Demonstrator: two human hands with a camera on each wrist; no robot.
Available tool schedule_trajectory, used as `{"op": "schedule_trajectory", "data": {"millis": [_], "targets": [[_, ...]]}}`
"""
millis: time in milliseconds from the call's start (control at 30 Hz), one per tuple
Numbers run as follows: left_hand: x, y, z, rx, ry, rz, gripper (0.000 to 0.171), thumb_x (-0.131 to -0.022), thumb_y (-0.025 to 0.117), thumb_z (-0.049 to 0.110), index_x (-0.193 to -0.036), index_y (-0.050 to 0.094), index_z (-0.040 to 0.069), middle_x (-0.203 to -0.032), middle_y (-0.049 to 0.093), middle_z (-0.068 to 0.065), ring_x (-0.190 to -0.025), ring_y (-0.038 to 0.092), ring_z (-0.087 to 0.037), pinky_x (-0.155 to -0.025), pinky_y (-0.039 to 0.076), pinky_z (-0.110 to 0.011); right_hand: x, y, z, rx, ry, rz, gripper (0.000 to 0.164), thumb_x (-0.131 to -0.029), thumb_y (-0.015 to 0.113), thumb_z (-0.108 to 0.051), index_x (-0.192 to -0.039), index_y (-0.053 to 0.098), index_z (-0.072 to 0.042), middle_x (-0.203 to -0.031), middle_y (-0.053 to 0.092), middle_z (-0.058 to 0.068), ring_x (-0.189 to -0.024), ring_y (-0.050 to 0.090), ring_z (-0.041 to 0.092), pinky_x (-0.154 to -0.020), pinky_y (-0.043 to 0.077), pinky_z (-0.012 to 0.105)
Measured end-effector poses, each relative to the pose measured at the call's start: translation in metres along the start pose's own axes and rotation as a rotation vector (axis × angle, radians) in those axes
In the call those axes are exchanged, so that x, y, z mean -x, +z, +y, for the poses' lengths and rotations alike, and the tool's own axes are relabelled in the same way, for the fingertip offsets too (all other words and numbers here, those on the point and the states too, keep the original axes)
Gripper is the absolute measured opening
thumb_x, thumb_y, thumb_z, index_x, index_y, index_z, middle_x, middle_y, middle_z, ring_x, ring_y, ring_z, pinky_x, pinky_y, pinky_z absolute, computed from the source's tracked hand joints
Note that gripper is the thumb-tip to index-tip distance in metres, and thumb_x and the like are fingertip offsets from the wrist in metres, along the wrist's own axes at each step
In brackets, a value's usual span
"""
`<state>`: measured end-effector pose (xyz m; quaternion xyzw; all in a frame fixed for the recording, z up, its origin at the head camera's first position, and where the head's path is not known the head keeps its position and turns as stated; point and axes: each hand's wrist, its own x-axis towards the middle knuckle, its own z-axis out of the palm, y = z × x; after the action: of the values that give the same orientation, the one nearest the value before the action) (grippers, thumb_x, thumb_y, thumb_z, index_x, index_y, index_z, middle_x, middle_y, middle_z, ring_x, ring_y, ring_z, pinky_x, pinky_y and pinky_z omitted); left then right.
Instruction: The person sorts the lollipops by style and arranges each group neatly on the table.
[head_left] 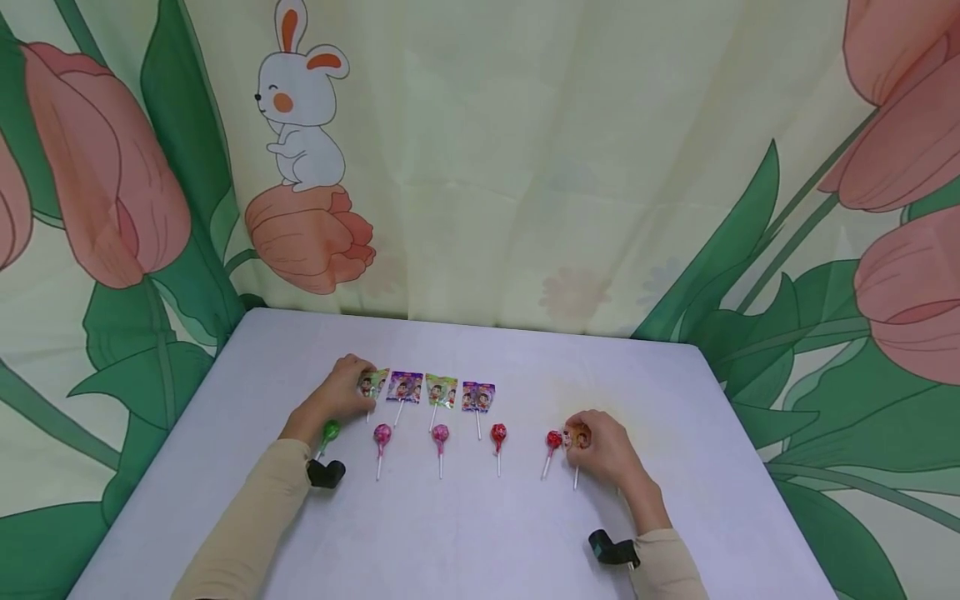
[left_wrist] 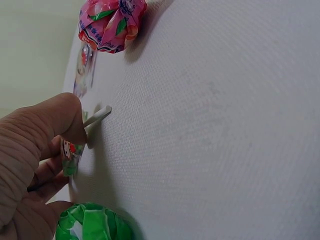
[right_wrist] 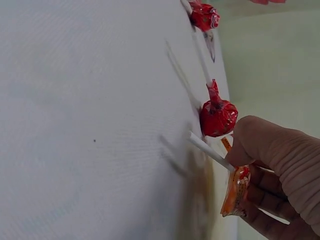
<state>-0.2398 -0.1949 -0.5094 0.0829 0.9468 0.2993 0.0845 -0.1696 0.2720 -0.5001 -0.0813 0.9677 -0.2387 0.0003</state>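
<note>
My left hand [head_left: 341,393] pinches a lollipop in a flat green wrapper [left_wrist: 70,157] at the left end of the back row, its white stick poking out past the thumb. A round green lollipop [head_left: 331,430] lies close beside that wrist. On the right, my right hand [head_left: 604,448] holds a lollipop in a flat orange wrapper [right_wrist: 235,192] between thumb and fingers, its stick pointing toward the front edge. Immediately left of it is a round red lollipop [head_left: 554,439]. To the right of the left hand lies a purple-wrapped lollipop [head_left: 406,387].
Farther along the back row are another green-wrapped lollipop [head_left: 441,390] and a purple one [head_left: 478,397]. Two pink round lollipops [head_left: 382,434] and a red one [head_left: 498,432] lie in front. A printed curtain [head_left: 510,167] hangs behind the white table [head_left: 450,542].
</note>
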Motion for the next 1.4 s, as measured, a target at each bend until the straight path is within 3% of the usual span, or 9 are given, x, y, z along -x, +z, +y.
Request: {"op": "schedule_trajectory", "data": {"millis": [633,1100,1400], "targets": [[-0.003,-0.002,0.001,-0.012,-0.002,-0.002,0.067,-0.08,0.081,0.016,-0.138,0.054,-0.005,-0.135,0.048,-0.024,-0.125,0.046,-0.039,-0.112,0.041,-0.056,-0.015,-0.016,-0.02,-0.057,-0.064,0.052,0.039,-0.078,0.083,-0.008,-0.115,0.071,-0.003,-0.116,0.069,0.014,-0.106,0.06,0.03,-0.097,0.054,0.053],[0.001,0.001,-0.001,-0.009,0.024,0.012,0.065,-0.077,0.081,0.012,-0.134,0.056,-0.007,-0.129,0.051,-0.025,-0.121,0.048,-0.039,-0.109,0.043,-0.055,-0.028,-0.012,-0.039,-0.12,-0.1,0.04,0.042,-0.076,0.083,-0.006,-0.116,0.071,-0.002,-0.116,0.069,0.014,-0.106,0.06,0.03,-0.098,0.052,0.053],[0.002,0.0,0.002,0.0,-0.011,0.005,0.066,-0.078,0.081,0.013,-0.136,0.055,-0.006,-0.131,0.05,-0.023,-0.121,0.047,-0.037,-0.109,0.043,-0.054,-0.036,-0.005,-0.049,-0.14,-0.108,0.025,0.041,-0.078,0.082,-0.008,-0.117,0.071,-0.004,-0.118,0.069,0.013,-0.106,0.059,0.029,-0.098,0.052,0.052]]}}
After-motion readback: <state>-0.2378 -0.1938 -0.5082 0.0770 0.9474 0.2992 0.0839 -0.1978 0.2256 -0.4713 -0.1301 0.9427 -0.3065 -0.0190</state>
